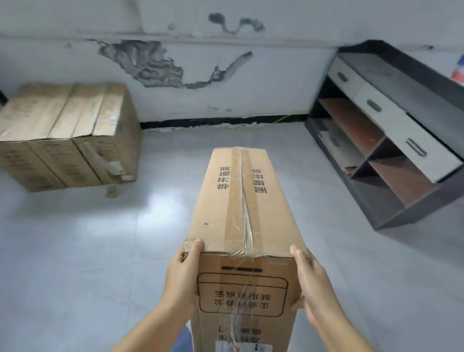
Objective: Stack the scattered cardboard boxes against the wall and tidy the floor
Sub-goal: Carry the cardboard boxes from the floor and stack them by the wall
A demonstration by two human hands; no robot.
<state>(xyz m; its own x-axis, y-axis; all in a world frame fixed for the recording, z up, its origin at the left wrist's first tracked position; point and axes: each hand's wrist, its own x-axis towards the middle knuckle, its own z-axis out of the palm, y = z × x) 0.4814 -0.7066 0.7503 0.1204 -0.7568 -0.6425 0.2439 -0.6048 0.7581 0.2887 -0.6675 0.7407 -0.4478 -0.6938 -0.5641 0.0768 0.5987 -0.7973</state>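
Now | both hands clasp long box sides | bare floor ahead

Two bare forearms, no sleeves, bare hands, blue trousers below

Open floor ahead, between stacked boxes and shelf unit
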